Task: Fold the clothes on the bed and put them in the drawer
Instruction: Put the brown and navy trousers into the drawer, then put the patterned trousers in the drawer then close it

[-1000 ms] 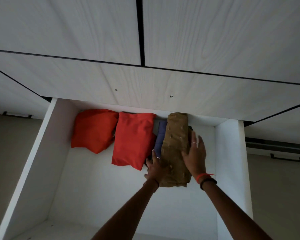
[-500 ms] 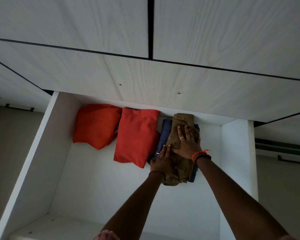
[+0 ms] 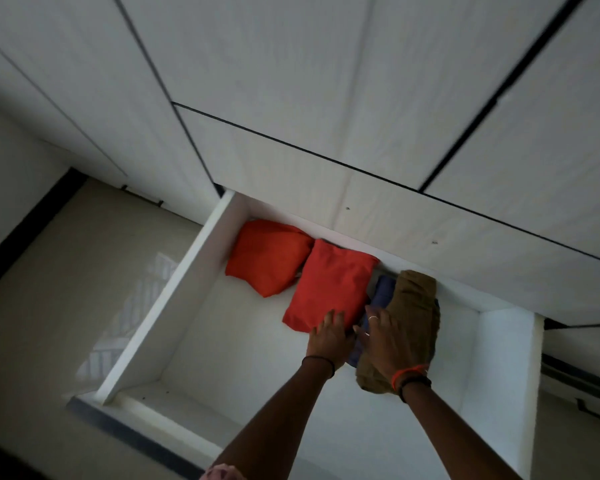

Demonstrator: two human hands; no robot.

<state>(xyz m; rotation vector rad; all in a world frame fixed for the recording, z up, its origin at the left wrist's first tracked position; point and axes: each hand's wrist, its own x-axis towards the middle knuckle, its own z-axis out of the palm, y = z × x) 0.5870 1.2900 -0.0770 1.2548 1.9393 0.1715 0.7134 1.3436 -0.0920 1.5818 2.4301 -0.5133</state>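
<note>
A white drawer stood pulled out from a pale wardrobe, holding four folded garments in a row along its back wall. An orange bundle lay at the left, a red one overlapping its edge, then a blue piece with a brown garment stacked on it. The front of the drawer was bare. The left hand lay flat, fingers spread, on the red bundle's near corner. The right hand pressed open-palmed on the blue and brown pile, gripping nothing.
</note>
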